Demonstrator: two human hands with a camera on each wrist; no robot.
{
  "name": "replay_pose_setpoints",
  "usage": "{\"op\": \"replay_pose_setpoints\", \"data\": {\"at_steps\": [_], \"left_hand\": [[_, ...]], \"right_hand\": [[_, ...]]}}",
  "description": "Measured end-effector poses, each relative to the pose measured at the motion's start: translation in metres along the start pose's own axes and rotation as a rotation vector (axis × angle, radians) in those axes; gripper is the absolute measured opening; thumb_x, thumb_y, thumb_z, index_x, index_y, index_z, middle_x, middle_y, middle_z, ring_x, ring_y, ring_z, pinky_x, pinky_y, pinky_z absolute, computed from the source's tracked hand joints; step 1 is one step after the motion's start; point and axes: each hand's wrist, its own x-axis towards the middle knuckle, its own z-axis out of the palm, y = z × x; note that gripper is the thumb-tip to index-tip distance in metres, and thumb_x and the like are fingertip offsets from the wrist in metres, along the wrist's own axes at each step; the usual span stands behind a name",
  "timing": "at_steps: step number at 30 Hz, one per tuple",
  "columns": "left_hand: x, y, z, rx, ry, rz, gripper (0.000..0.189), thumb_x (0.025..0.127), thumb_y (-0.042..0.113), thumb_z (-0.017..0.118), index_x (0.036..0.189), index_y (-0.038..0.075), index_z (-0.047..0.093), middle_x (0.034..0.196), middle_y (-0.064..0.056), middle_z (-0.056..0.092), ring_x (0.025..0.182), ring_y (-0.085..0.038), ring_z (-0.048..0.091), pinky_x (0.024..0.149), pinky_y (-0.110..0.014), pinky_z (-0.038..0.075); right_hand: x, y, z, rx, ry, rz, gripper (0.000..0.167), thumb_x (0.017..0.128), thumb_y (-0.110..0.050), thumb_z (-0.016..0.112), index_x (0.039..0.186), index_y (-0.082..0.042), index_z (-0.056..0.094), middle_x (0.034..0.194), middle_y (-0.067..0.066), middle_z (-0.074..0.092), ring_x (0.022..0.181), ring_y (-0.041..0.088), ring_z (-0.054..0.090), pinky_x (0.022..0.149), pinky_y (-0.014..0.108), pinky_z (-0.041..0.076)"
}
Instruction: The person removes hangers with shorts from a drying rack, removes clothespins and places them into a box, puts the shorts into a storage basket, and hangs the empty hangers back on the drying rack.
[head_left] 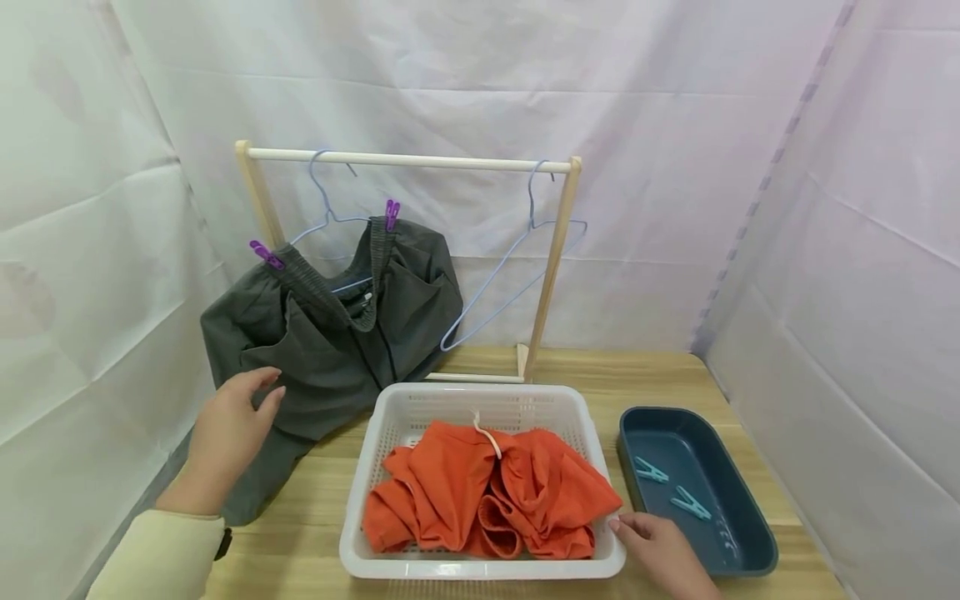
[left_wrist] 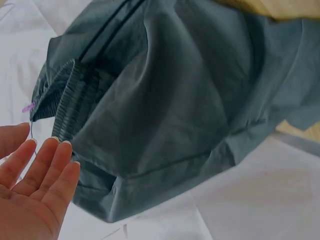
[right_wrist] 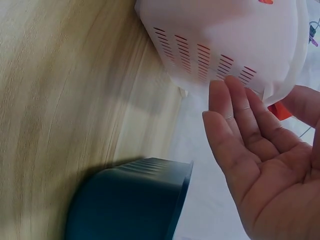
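In the head view my left hand point(head_left: 232, 429) is held in front of dark grey pants point(head_left: 330, 367), its fingers loosely bent and holding nothing. The left wrist view shows the fingertips close to the ribbed waistband point(left_wrist: 75, 102). Two purple clothespins point(head_left: 392, 214) fix that waistband to a light blue hanger point(head_left: 322, 187). My right hand point(head_left: 660, 546) is at the front right corner of a white basket point(head_left: 480, 569), with the rim between thumb and fingers. Inside the basket lies a crumpled orange garment point(head_left: 450, 475) with a white drawstring.
A wooden rack point(head_left: 412, 160) stands behind the basket, with a bare blue hanger point(head_left: 487, 287) at its right end. To the right, a dark blue tray point(head_left: 731, 483) holds two teal clothespins point(head_left: 690, 503). White cloth walls point(head_left: 675, 167) enclose the wooden table point(head_left: 600, 367).
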Motion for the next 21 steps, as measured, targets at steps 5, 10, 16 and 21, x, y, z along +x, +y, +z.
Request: {"op": "replay_pose_setpoints", "data": {"at_steps": [5, 10, 16, 21], "left_hand": [[0.014, -0.005, -0.01, 0.017, 0.035, 0.033, 0.028, 0.087, -0.001, 0.065, 0.114, -0.01, 0.061, 0.107, -0.032, 0.06, 0.097, -0.047, 0.058, 0.077, -0.059, 0.047], [0.026, -0.012, -0.021, 0.067, 0.087, 0.072, 0.027, 0.086, -0.004, 0.066, 0.111, -0.011, 0.061, 0.104, -0.034, 0.06, 0.093, -0.05, 0.056, 0.077, -0.061, 0.045], [0.043, -0.016, -0.035, 0.106, 0.11, 0.05, 0.029, 0.088, -0.002, 0.062, 0.115, -0.013, 0.057, 0.106, -0.037, 0.056, 0.096, -0.053, 0.052, 0.081, -0.064, 0.042], [0.059, -0.016, -0.046, 0.124, 0.104, 0.002, 0.032, 0.092, 0.001, 0.058, 0.119, -0.014, 0.054, 0.111, -0.038, 0.054, 0.103, -0.055, 0.049, 0.087, -0.065, 0.04]], "right_hand": [[-0.001, 0.0, -0.001, 0.013, -0.011, 0.012, 0.033, 0.091, -0.031, 0.065, 0.098, 0.001, 0.069, 0.089, 0.005, 0.065, 0.076, 0.018, 0.052, 0.065, 0.031, 0.045], [0.0, -0.001, 0.0, 0.036, -0.011, 0.027, 0.03, 0.092, -0.028, 0.064, 0.098, 0.001, 0.069, 0.086, 0.003, 0.064, 0.076, 0.017, 0.051, 0.064, 0.03, 0.043], [0.0, -0.001, 0.0, 0.05, -0.029, 0.043, 0.032, 0.092, -0.03, 0.064, 0.097, 0.0, 0.069, 0.077, 0.0, 0.058, 0.072, 0.017, 0.049, 0.061, 0.029, 0.041], [-0.001, -0.001, 0.0, 0.066, -0.024, 0.051, 0.026, 0.091, -0.029, 0.065, 0.091, -0.003, 0.069, 0.069, 0.001, 0.05, 0.066, 0.017, 0.045, 0.057, 0.028, 0.035]]}}
